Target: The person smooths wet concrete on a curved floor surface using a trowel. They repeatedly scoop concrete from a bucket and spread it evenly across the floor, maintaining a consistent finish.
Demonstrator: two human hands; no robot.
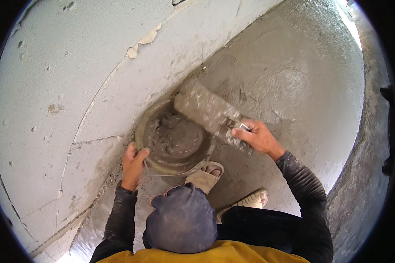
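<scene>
A round bucket (141,131) of wet grey mortar (175,138) stands on the floor by the wall. At its near left rim is my left hand (133,166), closed, thumb up, seemingly gripping the edge; a thin wire handle (164,175) curves along the near side. My right hand (256,136) is wrapped around the handle of a plastering trowel (206,107). Mortar coats its broad rectangular blade, which is smeared by motion and reaches over the bucket's far right rim. Most of the trowel's handle is hidden by my fingers.
A pale block wall (105,74) with cracked, chipped joints runs along the left. Damp grey mortar covers the floor (289,83) on the right. My sandalled feet (210,173) are just below the bucket, and a bent knee (182,219) is close in front.
</scene>
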